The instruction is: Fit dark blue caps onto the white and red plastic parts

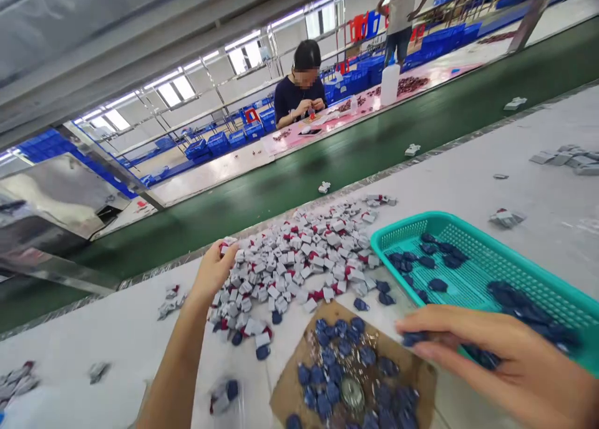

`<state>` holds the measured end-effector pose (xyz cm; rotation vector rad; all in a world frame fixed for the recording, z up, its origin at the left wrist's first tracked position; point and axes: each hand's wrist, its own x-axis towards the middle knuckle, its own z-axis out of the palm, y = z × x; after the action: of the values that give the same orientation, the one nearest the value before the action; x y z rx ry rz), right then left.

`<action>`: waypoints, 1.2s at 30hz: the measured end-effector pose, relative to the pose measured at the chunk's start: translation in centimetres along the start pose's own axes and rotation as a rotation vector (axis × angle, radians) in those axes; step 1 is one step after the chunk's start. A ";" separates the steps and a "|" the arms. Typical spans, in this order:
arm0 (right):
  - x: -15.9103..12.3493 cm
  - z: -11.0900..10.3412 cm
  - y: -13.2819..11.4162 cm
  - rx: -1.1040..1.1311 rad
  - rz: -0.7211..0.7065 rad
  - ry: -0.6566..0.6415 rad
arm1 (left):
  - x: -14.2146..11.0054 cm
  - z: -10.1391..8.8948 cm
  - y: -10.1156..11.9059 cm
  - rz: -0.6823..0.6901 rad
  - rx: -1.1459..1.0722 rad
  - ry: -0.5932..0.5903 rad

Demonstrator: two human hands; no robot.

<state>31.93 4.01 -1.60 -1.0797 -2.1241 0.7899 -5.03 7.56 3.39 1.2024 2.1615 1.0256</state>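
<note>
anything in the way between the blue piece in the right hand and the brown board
Nothing visible. The right hand pinches the dark blue piece near the right corner of the brown board, with nothing seen between. The board itself, though, carries other blue pieces and a round disc.

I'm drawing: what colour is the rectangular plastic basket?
The plastic basket is teal; see head view.

the pieces (323,406) are navy, the blocks (281,305) grey and red, the basket (477,280) teal.
</note>
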 end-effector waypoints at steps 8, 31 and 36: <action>-1.5 4.8 -2.1 0.132 -0.183 -0.200 | -21.3 3.3 -2.3 -0.369 -0.945 0.069; -1.4 6.3 -3.4 0.258 0.036 -0.291 | -26.8 9.1 -3.3 -0.446 -1.011 0.140; -2.4 5.3 -6.0 0.418 0.199 -0.355 | -26.6 9.9 -2.5 -0.450 -1.068 0.097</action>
<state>26.29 -2.10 -1.17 -0.9835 -2.0087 1.5399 14.11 -12.33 -3.78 0.1607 1.4101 1.6751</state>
